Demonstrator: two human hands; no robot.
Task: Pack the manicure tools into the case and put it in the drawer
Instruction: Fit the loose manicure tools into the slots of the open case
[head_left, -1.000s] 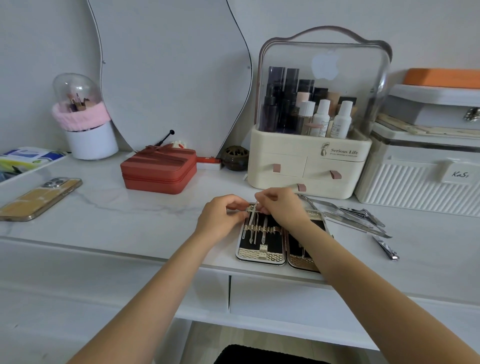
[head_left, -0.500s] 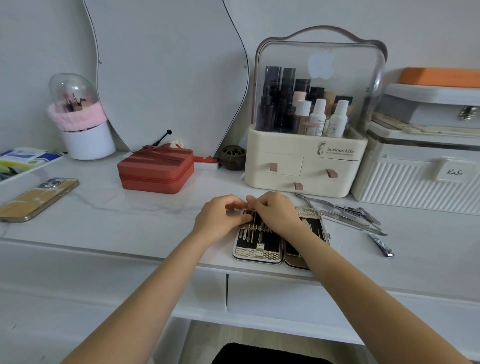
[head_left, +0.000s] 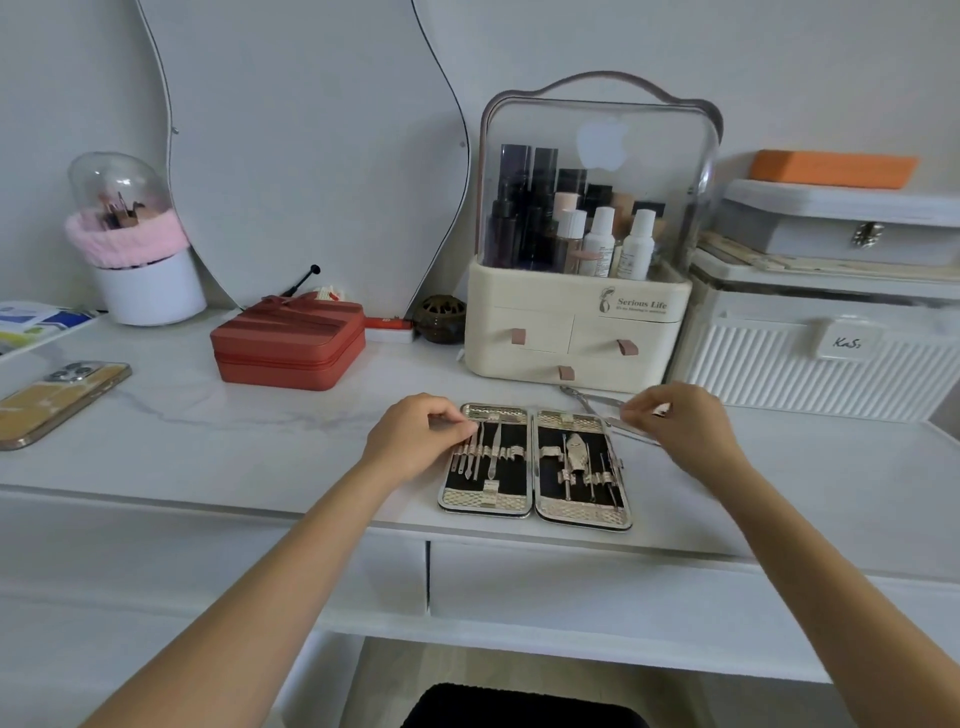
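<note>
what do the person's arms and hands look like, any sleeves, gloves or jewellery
Both forearms are bare right to the bottom of the frame, with no sleeve in view. The left hand and right hand wear no gloves. No watch, bracelet or ring shows on either.

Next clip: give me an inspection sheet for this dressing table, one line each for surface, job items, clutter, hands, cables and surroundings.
Surface: white marble-look tabletop, closed drawers below.
Job items: manicure case lies open flat near the front edge, tools strapped in both halves; loose metal tools lie on the table right of it.
Clutter: phone, red zip box, cosmetics organiser, brush holder.
Hands: left hand rests curled fingers on the case's left half; right hand reaches over the loose tools, grip unclear.
Cables: nothing seen.
Surroundings: mirror, stacked white storage boxes.
</note>
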